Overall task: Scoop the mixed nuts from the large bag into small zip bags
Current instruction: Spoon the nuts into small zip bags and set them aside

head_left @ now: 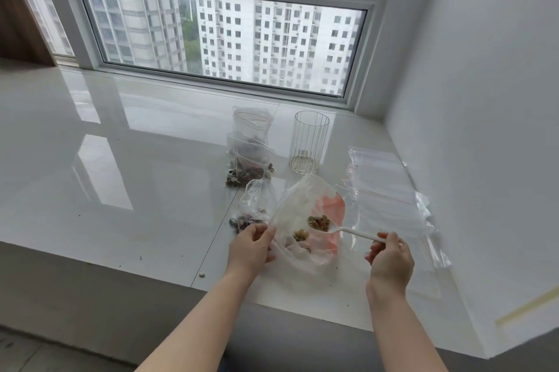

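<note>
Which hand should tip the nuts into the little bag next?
The right hand: it grips the white spoon, already loaded with nuts. The left hand holds the large bag beside the small zip bag.

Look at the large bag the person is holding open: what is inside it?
Inside the large bag lie clumps of mixed nuts, and the white spoon carries a scoop of them. The bag's cloudy, crumpled folds hide whatever sits deeper down.

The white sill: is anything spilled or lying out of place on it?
Yes. One pale nut piece lies loose on the sill near its front edge, left of the left hand, outside every bag. Small dark crumbs lie scattered on the sill further left. It looks like spill from scooping.
</note>
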